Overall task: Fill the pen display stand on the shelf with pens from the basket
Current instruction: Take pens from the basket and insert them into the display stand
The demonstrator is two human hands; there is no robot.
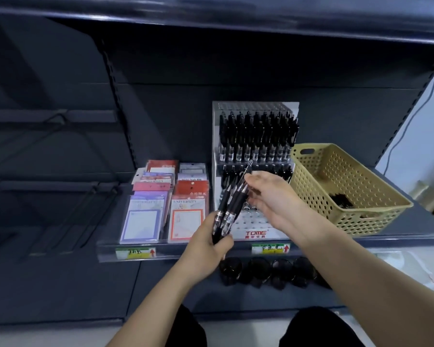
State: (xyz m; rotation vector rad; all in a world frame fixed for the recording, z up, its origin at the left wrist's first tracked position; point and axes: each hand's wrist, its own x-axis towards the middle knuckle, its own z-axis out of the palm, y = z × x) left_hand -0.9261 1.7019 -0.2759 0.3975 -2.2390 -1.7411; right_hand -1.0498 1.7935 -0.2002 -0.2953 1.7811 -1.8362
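Observation:
The white tiered pen display stand (255,231) stands on the shelf; its upper rows hold several black pens and its lowest rows show bare holes. My left hand (211,246) grips a bundle of black pens (229,209) by their lower ends, tips pointing up toward the stand. My right hand (271,196) hovers in front of the stand's middle rows and pinches one pen (246,169) at the top of the bundle. The tan perforated basket (341,216) sits to the right of the stand, with a few black pens (341,200) lying inside.
Packs of sticky notes (166,204) fill the shelf space left of the stand, behind a clear front rail (135,249) with price labels. Dark round objects (266,270) sit on the shelf below. Bare hooks (60,196) hang at the left.

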